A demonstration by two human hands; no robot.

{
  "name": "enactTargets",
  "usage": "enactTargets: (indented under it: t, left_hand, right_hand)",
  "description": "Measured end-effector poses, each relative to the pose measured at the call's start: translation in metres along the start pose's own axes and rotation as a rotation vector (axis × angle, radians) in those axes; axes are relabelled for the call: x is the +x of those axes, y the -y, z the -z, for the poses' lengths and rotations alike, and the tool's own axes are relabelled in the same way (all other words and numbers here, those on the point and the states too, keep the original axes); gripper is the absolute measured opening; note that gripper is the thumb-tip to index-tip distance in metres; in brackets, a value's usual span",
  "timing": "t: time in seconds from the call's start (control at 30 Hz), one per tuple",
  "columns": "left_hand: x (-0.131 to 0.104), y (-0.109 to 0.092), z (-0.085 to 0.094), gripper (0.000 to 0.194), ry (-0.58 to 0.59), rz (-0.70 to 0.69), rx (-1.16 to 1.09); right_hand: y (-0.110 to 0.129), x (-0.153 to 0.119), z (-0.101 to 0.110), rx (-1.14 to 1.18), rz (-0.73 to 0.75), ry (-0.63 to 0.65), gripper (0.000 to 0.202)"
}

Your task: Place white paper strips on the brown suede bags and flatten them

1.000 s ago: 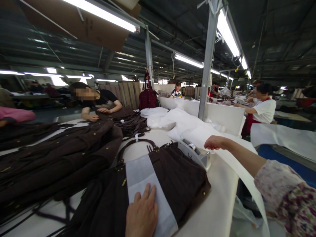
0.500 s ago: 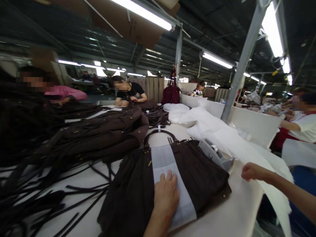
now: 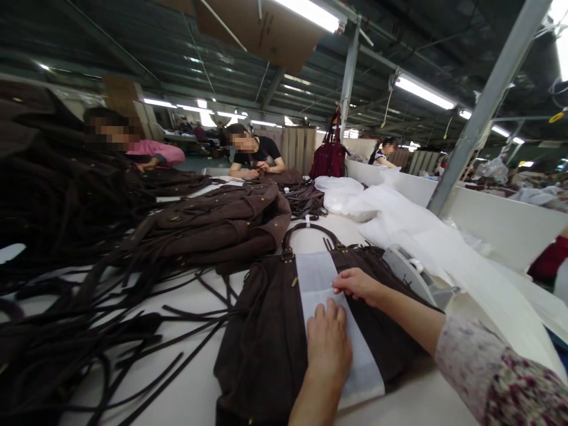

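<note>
A dark brown handbag [image 3: 266, 331] lies flat on the white table, its looped handle [image 3: 310, 228] pointing away from me. Down its middle runs a pale translucent strip [image 3: 317, 273]. My left hand [image 3: 329, 337] rests on this strip, palm down with fingers spread. Just beyond it, my right hand [image 3: 355, 284] is over the strip's right edge, thumb and fingertips pinched together; what they hold is too small to make out. A grey tape dispenser [image 3: 410, 269] stands at the bag's right side.
Brown bags [image 3: 213, 222] are heaped at the left, with dark straps [image 3: 195, 319] trailing over the table. White sheeting [image 3: 412, 219] stretches along the right. A maroon bag [image 3: 328, 160] hangs from a post at the back. Two people bend over the table's far side.
My right hand has moved left from beside the dispenser to above the strip. My left hand stays on the strip. The view has shifted, so the scene lies farther right.
</note>
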State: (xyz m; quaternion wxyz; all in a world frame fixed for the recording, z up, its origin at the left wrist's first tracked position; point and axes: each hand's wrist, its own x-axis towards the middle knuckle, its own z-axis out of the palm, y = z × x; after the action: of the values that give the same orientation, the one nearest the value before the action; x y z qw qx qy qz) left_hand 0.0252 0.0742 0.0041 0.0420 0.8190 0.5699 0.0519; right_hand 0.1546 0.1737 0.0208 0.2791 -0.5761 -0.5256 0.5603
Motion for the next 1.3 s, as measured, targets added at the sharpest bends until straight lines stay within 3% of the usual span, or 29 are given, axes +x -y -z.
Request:
enactTargets:
  t: [0.17,0.4,0.63,0.93,1.13,1.3]
  left_hand:
    - [0.002,-0.002,-0.002,0.051,0.033,0.013,0.005]
    - [0.001,0.000,0.003,0.046,0.044,-0.099,0.034]
    - [0.003,0.003,0.004,0.044,0.057,-0.122,-0.011]
    - [0.002,0.003,0.003,0.044,0.099,-0.107,-0.041]
    - [0.004,0.003,0.003,0.045,0.109,-0.108,-0.042]
    - [0.002,0.004,0.002,0.046,0.072,-0.105,-0.043]
  right_hand:
    - [-0.015,0.015,0.004,-0.079,0.074,-0.074,0.017]
    - [-0.028,0.025,0.005,-0.153,0.224,-0.103,0.017]
    - [-0.029,0.030,0.008,-0.305,0.352,-0.136,0.019]
    - [-0.039,0.026,-0.005,-0.623,0.560,-0.322,0.010]
    - [-0.035,0.047,-0.002,-0.679,0.502,-0.492,0.030]
    - [-0.022,0.066,0.011,-0.664,0.430,-0.440,0.020]
